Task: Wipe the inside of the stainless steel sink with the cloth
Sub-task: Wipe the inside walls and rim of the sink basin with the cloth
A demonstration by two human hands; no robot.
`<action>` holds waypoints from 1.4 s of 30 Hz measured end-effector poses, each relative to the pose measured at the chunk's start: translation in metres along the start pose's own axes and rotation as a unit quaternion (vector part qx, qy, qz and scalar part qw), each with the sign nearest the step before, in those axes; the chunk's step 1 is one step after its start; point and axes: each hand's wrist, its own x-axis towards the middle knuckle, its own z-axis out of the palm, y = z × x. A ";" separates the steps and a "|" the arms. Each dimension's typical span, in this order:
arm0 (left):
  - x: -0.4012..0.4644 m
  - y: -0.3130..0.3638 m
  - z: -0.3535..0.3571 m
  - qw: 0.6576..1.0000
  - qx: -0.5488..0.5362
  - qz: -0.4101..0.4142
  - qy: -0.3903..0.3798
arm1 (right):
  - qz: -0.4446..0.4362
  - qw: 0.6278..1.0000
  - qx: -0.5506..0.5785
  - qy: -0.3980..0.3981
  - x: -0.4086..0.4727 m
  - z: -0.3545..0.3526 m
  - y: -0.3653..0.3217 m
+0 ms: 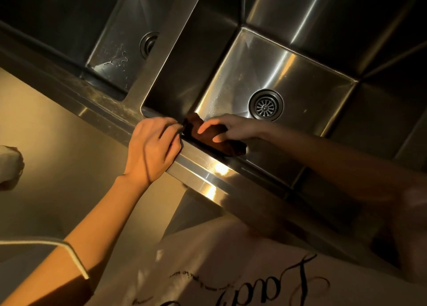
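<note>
The cloth (215, 139), a dark reddish-brown rag bunched into a soft, rumpled roll, is lying inside the stainless steel sink (265, 65), pressed against the near wall just below the front rim. My right hand (228, 127) is lying over it with the fingers stretched out long and fairly flat, pushing the fabric against the metal; whether the thumb is hooking under the cloth I cannot tell. My left hand (153, 148) is bracing on the front rim (208, 167) just beside the cloth, fingers bent down over the rounded steel edge, gripping it.

The basin is square-cornered with brushed, streaky walls that are catching pale bands of light, and a few water drops are sitting on its floor near the cloth. The round drain (265, 104), with its spoked strainer, is sitting in the floor a little beyond my right hand. A flat steel divider (171, 37) is separating this basin from a second basin (120, 40) to the left, whose floor is speckled with droplets. Near the bottom edge, pale fabric with dark looping script (254, 282) is showing.
</note>
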 end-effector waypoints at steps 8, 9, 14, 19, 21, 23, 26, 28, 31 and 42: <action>-0.008 -0.003 0.001 0.998 -0.012 -0.055 0.024 | -0.064 0.998 -0.006 -0.011 -0.012 -0.002 -0.037; -0.008 -0.005 0.001 0.998 -0.012 -0.055 0.019 | -0.050 0.999 0.002 -0.003 -0.004 -0.001 -0.034; -0.002 -0.015 0.000 0.998 0.004 -0.058 0.026 | 0.015 0.999 -0.041 0.003 0.054 0.002 -0.004; -0.003 -0.019 0.004 0.999 0.030 -0.034 0.005 | 0.073 0.993 -0.095 0.020 0.100 0.002 0.030; -0.002 -0.021 0.004 0.999 0.044 -0.027 0.000 | 0.089 0.992 -0.080 0.025 0.108 0.002 0.038; -0.001 -0.020 0.002 0.999 0.050 -0.015 0.000 | 0.101 0.993 -0.062 0.024 0.110 0.001 0.042; 0.001 -0.016 -0.001 0.999 0.044 -0.001 -0.002 | 0.095 0.995 -0.027 0.032 0.093 0.000 0.033; 0.004 -0.012 -0.002 0.999 0.034 -0.001 -0.010 | 0.079 0.996 0.001 0.030 0.075 0.000 0.020; 0.007 -0.004 -0.001 1.000 0.015 0.002 -0.008 | 0.041 0.999 0.014 0.020 0.039 -0.003 -0.007; 0.012 0.006 0.009 1.000 -0.003 0.016 0.020 | 0.023 1.000 0.003 0.020 -0.042 0.003 -0.018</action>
